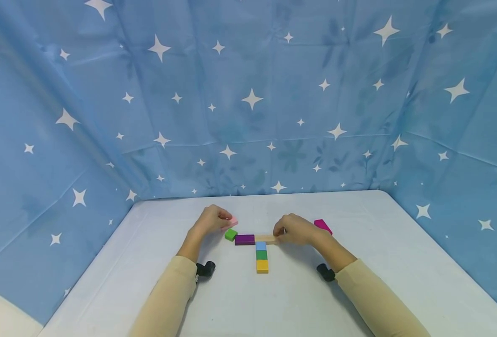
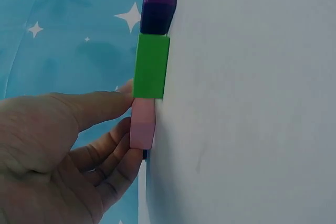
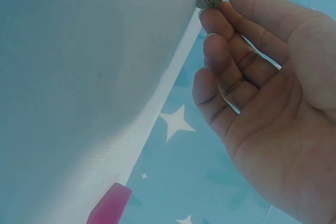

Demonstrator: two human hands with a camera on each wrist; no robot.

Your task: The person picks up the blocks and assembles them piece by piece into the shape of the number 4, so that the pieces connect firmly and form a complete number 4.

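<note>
My left hand [image 1: 212,220] pinches a pink block [image 2: 142,124] between thumb and fingers at the left end of a group of blocks. In the left wrist view a bright green block [image 2: 151,66] stands between the pink one and a purple block [image 2: 159,3]. On the other side, my right hand [image 1: 296,229] pinches the right end of a plain wooden block [image 1: 263,239], whose end face bears the number 24 in the right wrist view. That wooden block lies against the purple block's right end.
Below the wooden block, a light blue block [image 1: 260,245], a dark green block [image 1: 261,255] and a yellow block [image 1: 262,267] form a column. A magenta block [image 1: 323,226] lies beyond my right hand. A starry blue curtain [image 1: 248,117] borders the white table [image 1: 240,304].
</note>
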